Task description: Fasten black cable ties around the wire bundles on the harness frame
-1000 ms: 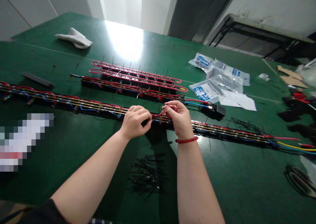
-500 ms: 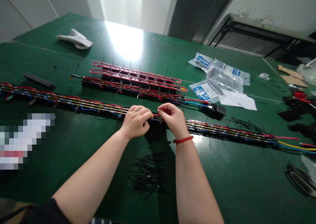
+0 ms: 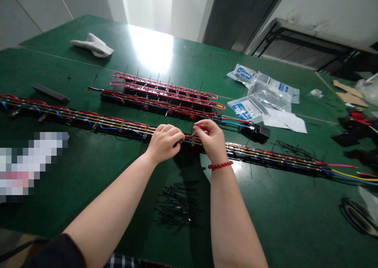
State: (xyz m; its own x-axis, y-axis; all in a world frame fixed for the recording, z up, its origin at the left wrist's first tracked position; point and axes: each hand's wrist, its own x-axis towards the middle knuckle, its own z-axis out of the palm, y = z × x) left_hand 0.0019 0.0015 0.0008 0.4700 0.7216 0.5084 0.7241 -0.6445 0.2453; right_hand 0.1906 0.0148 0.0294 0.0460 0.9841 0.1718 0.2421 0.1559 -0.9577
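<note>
A long black strip (image 3: 121, 125) carrying red, blue and yellow wires runs across the table in front of me. My left hand (image 3: 165, 142) is closed over its middle, the fingers curled round the far side; the fingertips are hidden. Just to the right, my right hand (image 3: 211, 138) pinches a red wire (image 3: 191, 135) between thumb and fingertips, lifted slightly above the strip. A red bead bracelet (image 3: 220, 165) circles the right wrist. Nearer to me, below the hands, lies a loose pile of black cable ties (image 3: 178, 207).
Beyond the strip lie shorter wired assemblies (image 3: 159, 102) with thin ties sticking up and a black connector block (image 3: 254, 131). Plastic bags (image 3: 265, 92) are at the back right, a white cloth (image 3: 93, 46) at the back left, scissors (image 3: 356, 216) at the right edge.
My right hand has moved slightly right and up, drawing the red wire up from the strip. The left hand stays in its place on the strip. The view has shifted slightly.
</note>
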